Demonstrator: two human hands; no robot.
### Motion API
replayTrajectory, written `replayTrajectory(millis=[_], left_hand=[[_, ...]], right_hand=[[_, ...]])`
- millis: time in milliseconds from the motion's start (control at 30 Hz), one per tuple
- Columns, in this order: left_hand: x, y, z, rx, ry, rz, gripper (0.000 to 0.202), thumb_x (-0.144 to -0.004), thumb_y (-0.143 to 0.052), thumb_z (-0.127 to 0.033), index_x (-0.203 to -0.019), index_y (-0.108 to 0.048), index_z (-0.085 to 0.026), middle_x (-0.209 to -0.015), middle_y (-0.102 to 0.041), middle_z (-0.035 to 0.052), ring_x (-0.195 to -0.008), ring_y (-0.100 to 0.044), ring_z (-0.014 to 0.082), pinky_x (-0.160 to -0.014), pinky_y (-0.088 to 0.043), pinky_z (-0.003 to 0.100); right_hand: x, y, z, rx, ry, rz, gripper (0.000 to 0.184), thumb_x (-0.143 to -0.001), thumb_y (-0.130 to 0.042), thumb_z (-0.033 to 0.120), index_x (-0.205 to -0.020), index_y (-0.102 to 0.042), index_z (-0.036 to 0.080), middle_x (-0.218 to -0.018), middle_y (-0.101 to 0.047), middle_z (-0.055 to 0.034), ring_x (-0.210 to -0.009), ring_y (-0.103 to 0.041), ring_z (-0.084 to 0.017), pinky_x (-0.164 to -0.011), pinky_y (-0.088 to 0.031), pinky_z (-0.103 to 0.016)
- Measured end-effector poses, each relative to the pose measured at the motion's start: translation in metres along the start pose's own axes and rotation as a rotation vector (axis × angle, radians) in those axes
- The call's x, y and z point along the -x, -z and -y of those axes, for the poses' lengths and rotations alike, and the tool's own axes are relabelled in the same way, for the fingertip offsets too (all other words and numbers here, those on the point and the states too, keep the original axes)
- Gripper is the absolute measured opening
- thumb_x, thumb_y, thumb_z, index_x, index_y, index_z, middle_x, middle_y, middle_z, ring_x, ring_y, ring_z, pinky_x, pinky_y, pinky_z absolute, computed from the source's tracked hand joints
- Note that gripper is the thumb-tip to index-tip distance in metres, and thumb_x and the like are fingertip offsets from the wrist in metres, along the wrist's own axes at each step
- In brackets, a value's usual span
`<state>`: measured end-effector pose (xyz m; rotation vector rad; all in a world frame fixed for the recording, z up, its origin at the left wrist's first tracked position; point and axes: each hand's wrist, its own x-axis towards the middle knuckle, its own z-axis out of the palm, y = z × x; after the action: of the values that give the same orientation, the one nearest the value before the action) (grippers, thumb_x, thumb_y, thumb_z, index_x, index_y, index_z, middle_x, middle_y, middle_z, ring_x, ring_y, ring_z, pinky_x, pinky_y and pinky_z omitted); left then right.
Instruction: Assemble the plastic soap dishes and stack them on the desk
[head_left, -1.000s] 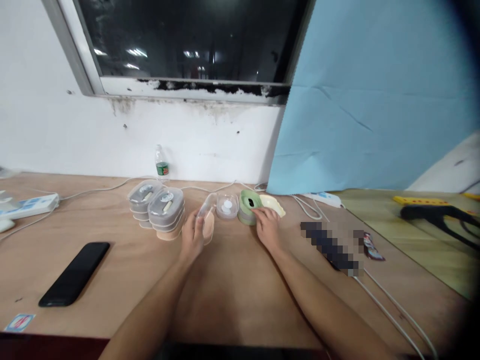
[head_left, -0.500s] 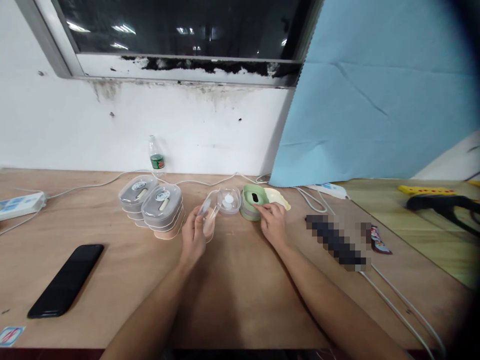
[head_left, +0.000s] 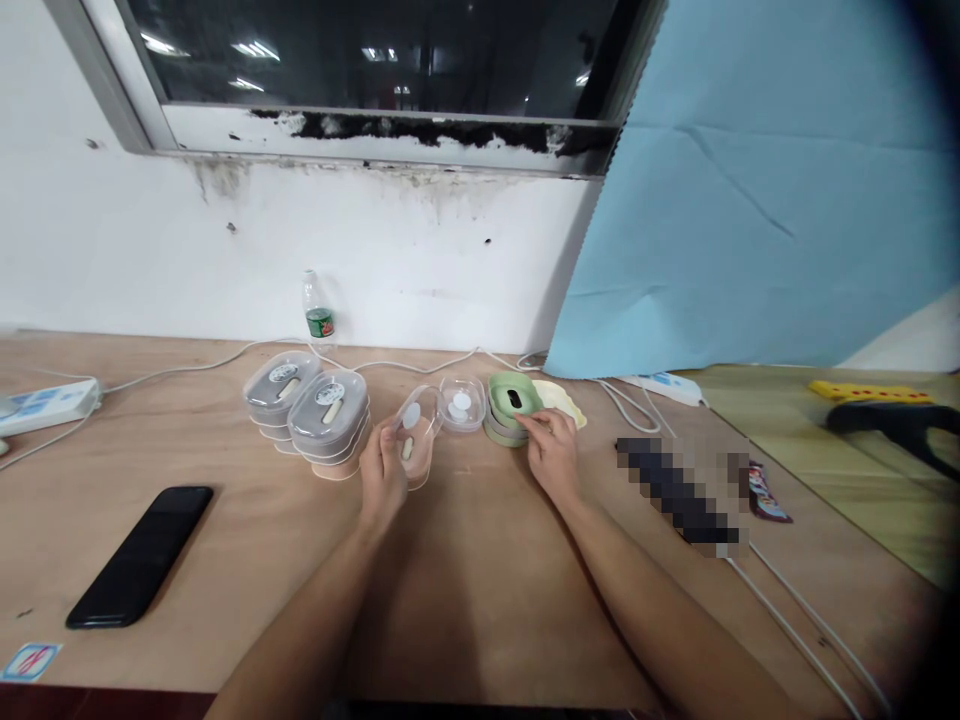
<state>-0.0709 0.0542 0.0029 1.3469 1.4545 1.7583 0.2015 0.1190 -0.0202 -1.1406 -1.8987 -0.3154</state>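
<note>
1. Left hand (head_left: 382,470) was closed on a clear case (head_left: 414,440), thumb and fingers clamped on its near end. The case stood tilted on edge, its lower rim on or just above the table (head_left: 465,600).
2. The case sat at mid-table, at 12 o'clock from the left hand. A white label showed through its lid.
3. Right hand (head_left: 553,455) lay on the table, palm down, with its fingertips (head_left: 534,424) touching the near rim of a green case (head_left: 511,403). Whether it gripped the rim or only rested on it, I could not tell; the fingers hid the contact.
4. The green case sat at 11 o'clock from the right hand. A cream lid (head_left: 564,402) lay just beside it, at 3 o'clock.
5. A second clear case (head_left: 460,403) lay flat between the held case and the green one, apart from both hands.
6. Two stacks of grey-topped cases (head_left: 315,412) stood at 9 o'clock from the held case, touching each other.
7. A bottle (head_left: 319,315) stood by the wall, at 12 o'clock from the stacks.
8. A black phone (head_left: 140,555) lay at 8 o'clock from the left hand, well apart.
9. A white power strip (head_left: 45,405) lay at the far left edge, its cord running along the wall.
10. A blue sheet (head_left: 765,200) hung at 1 o'clock from the right hand.
</note>
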Motion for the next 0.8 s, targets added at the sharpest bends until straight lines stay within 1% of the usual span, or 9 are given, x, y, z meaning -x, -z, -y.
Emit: replayTrajectory(millis=[200,267,367,467,567,600,667,733,800], left_hand=[[-0.003,-0.001,-0.003,0.078,0.053,-0.028,0.046,-0.093,-0.035,-0.050,-0.104,-0.063,-0.015,-0.089,-0.068,0.0073,-0.078,-0.062,0.0168,-0.074,-0.049,0.029],[-0.003,-0.001,-0.004,0.105,0.070,-0.039,0.046,-0.093,-0.037,-0.051,-0.106,-0.062,-0.015,-0.089,-0.067,0.0074,-0.077,-0.062,0.0162,-0.071,-0.049,0.028],[-0.006,-0.004,-0.008,0.120,0.100,-0.048,0.045,-0.092,-0.039,-0.051,-0.113,-0.057,-0.016,-0.092,-0.066,0.0075,-0.074,-0.062,0.0151,-0.062,-0.050,0.025],[-0.017,-0.017,-0.012,0.140,0.116,0.024,0.042,-0.090,-0.044,-0.049,-0.118,-0.052,-0.017,-0.100,-0.065,0.0082,-0.076,-0.063,0.0154,-0.054,-0.050,0.022],[-0.037,-0.040,-0.013,0.106,0.166,0.127,0.040,-0.089,-0.046,-0.045,-0.118,-0.050,-0.017,-0.108,-0.063,0.0101,-0.076,-0.065,0.0167,-0.047,-0.048,0.021],[-0.044,-0.049,-0.012,0.063,0.177,0.157,0.039,-0.090,-0.044,-0.044,-0.119,-0.050,-0.017,-0.107,-0.064,0.0106,-0.075,-0.065,0.0170,-0.048,-0.048,0.023],[-0.057,-0.064,-0.010,-0.112,0.156,0.207,0.039,-0.091,-0.043,-0.040,-0.120,-0.050,-0.014,-0.109,-0.064,0.0131,-0.078,-0.066,0.0184,-0.057,-0.052,0.028],[-0.066,-0.074,-0.009,-0.342,0.086,0.259,0.040,-0.090,-0.046,-0.040,-0.116,-0.055,-0.012,-0.109,-0.064,0.0157,-0.091,-0.065,0.0223,-0.074,-0.051,0.033],[-0.070,-0.077,-0.010,-0.509,0.025,0.335,0.041,-0.087,-0.050,-0.043,-0.107,-0.062,-0.010,-0.106,-0.065,0.0177,-0.101,-0.062,0.0262,-0.087,-0.046,0.036]], right_hand=[[-0.002,0.002,0.008,-0.034,0.015,-0.075,0.032,-0.085,-0.050,0.014,-0.110,-0.065,0.026,-0.101,-0.061,-0.0075,-0.108,-0.051,-0.026,-0.097,-0.041,-0.048],[0.001,0.004,0.016,-0.058,0.044,-0.097,0.030,-0.084,-0.052,0.014,-0.109,-0.065,0.026,-0.100,-0.062,-0.0073,-0.108,-0.052,-0.026,-0.097,-0.042,-0.049],[0.007,0.004,0.031,-0.132,0.134,-0.091,0.029,-0.082,-0.055,0.013,-0.108,-0.064,0.025,-0.101,-0.063,-0.0070,-0.105,-0.054,-0.025,-0.095,-0.044,-0.048],[0.011,0.002,0.045,-0.207,0.206,-0.052,0.031,-0.081,-0.056,0.013,-0.109,-0.063,0.025,-0.101,-0.063,-0.0067,-0.104,-0.055,-0.023,-0.092,-0.046,-0.046],[0.010,0.002,0.050,-0.243,0.211,-0.033,0.028,-0.082,-0.056,0.013,-0.106,-0.064,0.024,-0.099,-0.063,-0.0066,-0.101,-0.056,-0.023,-0.089,-0.047,-0.045],[0.008,0.002,0.049,-0.247,0.204,-0.036,0.027,-0.082,-0.056,0.013,-0.104,-0.065,0.024,-0.098,-0.063,-0.0066,-0.099,-0.056,-0.022,-0.088,-0.047,-0.045],[0.006,0.005,0.047,-0.250,0.195,-0.047,0.024,-0.082,-0.055,0.013,-0.101,-0.065,0.023,-0.095,-0.063,-0.0066,-0.095,-0.057,-0.022,-0.085,-0.048,-0.044],[0.004,0.009,0.045,-0.253,0.197,-0.054,0.024,-0.082,-0.055,0.012,-0.100,-0.065,0.023,-0.092,-0.063,-0.0065,-0.092,-0.057,-0.021,-0.083,-0.048,-0.042],[0.005,0.014,0.044,-0.255,0.202,-0.056,0.023,-0.082,-0.055,0.011,-0.100,-0.065,0.022,-0.092,-0.063,-0.0065,-0.090,-0.056,-0.020,-0.082,-0.048,-0.041]])
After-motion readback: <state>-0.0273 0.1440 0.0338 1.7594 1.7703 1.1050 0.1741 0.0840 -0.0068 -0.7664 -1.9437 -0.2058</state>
